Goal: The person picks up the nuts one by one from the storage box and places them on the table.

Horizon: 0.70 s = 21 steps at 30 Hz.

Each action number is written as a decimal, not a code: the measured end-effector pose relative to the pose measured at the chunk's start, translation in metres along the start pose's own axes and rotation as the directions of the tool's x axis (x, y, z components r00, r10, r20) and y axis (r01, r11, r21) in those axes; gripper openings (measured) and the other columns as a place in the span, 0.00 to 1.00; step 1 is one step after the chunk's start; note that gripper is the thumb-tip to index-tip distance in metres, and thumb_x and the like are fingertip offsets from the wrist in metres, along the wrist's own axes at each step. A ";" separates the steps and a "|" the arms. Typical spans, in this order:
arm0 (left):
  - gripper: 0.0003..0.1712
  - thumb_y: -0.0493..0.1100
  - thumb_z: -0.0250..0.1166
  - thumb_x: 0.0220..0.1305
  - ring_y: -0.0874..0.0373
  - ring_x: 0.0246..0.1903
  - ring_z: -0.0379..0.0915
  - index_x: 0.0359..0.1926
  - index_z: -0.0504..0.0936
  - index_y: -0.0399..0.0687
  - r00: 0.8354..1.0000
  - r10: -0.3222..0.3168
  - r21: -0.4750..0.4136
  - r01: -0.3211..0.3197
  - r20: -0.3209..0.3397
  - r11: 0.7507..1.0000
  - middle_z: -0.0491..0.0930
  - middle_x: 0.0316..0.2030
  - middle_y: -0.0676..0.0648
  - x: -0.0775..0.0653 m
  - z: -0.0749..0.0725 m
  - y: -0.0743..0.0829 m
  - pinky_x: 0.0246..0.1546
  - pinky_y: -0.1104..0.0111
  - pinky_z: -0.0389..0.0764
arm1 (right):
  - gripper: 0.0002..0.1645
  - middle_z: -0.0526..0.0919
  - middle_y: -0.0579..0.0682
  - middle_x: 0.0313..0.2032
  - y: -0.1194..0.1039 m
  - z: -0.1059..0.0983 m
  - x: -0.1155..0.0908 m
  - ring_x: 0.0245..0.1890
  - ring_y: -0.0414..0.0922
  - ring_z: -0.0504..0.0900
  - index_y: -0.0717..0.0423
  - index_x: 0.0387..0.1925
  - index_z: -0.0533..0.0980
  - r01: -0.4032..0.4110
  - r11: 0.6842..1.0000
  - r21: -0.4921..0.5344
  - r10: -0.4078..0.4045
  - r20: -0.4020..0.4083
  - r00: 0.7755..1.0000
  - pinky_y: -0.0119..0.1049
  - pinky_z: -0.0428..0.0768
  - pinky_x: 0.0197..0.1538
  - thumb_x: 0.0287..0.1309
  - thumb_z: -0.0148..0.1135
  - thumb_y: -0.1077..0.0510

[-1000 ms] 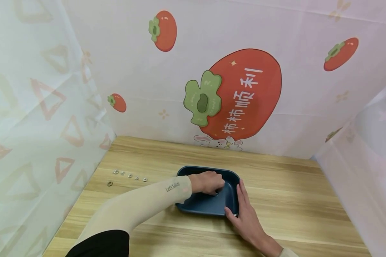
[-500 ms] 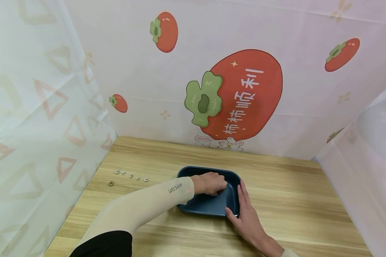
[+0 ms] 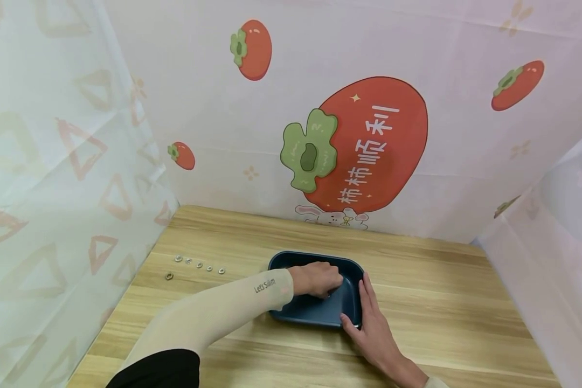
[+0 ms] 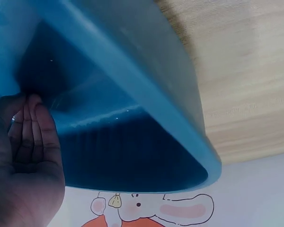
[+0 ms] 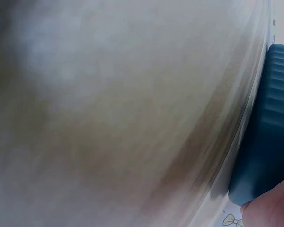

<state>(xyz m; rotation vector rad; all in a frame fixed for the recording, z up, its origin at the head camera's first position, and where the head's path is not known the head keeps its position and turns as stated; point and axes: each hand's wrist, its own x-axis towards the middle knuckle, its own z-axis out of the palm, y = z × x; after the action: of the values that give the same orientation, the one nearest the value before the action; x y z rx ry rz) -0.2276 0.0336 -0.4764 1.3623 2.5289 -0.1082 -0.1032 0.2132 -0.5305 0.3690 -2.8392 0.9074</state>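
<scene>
In the head view a dark blue rectangular tray stands on the wooden table. My left hand reaches into it, fingers curled down. A tiny shiny metal piece shows right at these fingers. The left wrist view has the left thumb and fingertips meeting in a pinch, with the left hand low inside the tray. My right hand holds the tray's right front corner, its fingers along the outer side and its thumb at the front rim. Part of that hand shows against the tray in the right wrist view.
On the table, left of the tray, several small metal nuts lie in a row. A darker nut sits in front of that row. Printed cloth walls close off the back and sides.
My left hand has shifted very slightly right inside the tray. The right hand keeps its place at the corner; the whole view has drifted slightly.
</scene>
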 end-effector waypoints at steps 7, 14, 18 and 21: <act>0.04 0.44 0.74 0.69 0.67 0.26 0.77 0.36 0.88 0.53 1.000 -0.012 -0.102 0.012 -0.001 0.995 0.82 0.29 0.57 -0.003 -0.002 -0.005 0.32 0.77 0.80 | 0.56 0.40 0.57 0.85 0.001 0.000 0.000 0.77 0.64 0.63 0.65 0.83 0.47 -0.015 1.000 0.009 0.015 0.011 1.000 0.64 0.71 0.70 0.71 0.66 0.45; 0.03 0.44 0.73 0.70 0.67 0.25 0.76 0.39 0.88 0.52 0.999 -0.021 -0.161 0.014 -0.040 0.987 0.81 0.29 0.57 -0.009 0.001 -0.012 0.32 0.78 0.79 | 0.56 0.41 0.57 0.85 0.001 -0.001 0.000 0.77 0.64 0.63 0.66 0.83 0.47 -0.011 1.000 0.010 0.011 0.005 1.000 0.64 0.71 0.70 0.71 0.67 0.46; 0.03 0.43 0.74 0.69 0.68 0.24 0.75 0.37 0.88 0.52 0.997 -0.002 -0.172 -0.012 -0.078 0.985 0.80 0.27 0.58 -0.011 0.003 -0.015 0.30 0.79 0.77 | 0.56 0.42 0.59 0.85 0.002 0.000 0.000 0.76 0.63 0.64 0.67 0.83 0.48 0.006 1.000 0.003 -0.006 -0.013 1.000 0.63 0.73 0.69 0.70 0.68 0.47; 0.03 0.42 0.75 0.68 0.69 0.23 0.75 0.36 0.88 0.52 0.994 0.016 -0.187 -0.035 -0.105 0.982 0.80 0.26 0.59 -0.013 0.003 -0.018 0.28 0.79 0.76 | 0.55 0.44 0.60 0.84 0.002 0.001 -0.001 0.76 0.63 0.65 0.67 0.82 0.48 0.019 1.000 -0.002 -0.019 -0.026 0.999 0.62 0.75 0.67 0.70 0.68 0.48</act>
<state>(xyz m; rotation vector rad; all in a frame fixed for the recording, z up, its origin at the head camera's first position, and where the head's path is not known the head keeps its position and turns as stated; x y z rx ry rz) -0.2350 0.0122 -0.4765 1.3565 2.5279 0.2071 -0.1030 0.2144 -0.5321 0.3809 -2.8074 0.8988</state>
